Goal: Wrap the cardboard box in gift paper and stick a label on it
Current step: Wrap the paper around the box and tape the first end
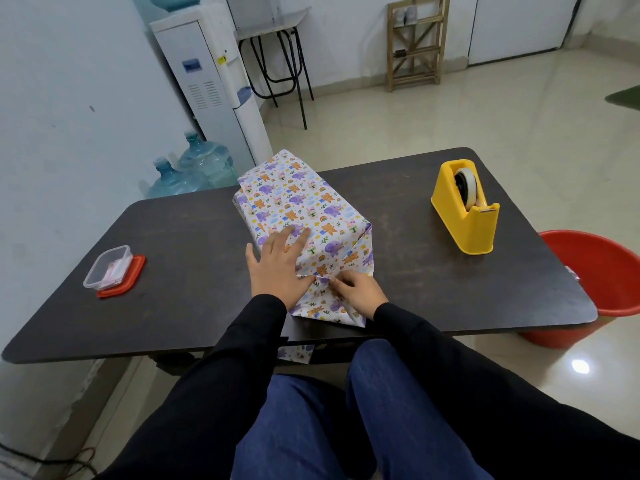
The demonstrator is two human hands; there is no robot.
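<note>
The box [301,206] lies on the dark table [180,244], covered in white gift paper printed with purple elephants, bears and rainbows. Its near end is folded into flaps, with a loose flap [322,308] spread flat on the table towards me. My left hand [278,265] lies flat with fingers spread on the near top corner of the box, pressing the paper down. My right hand [356,289] pinches a fold of the paper at the near end, just right of my left thumb. The cardboard itself is hidden under the paper.
A yellow tape dispenser [465,209] with a tape roll stands at the right of the table. A clear plastic container [107,266] rests on its red lid [123,278] at the left. A red bucket [602,285] stands on the floor at the right. A paper scrap [296,353] hangs below the table edge.
</note>
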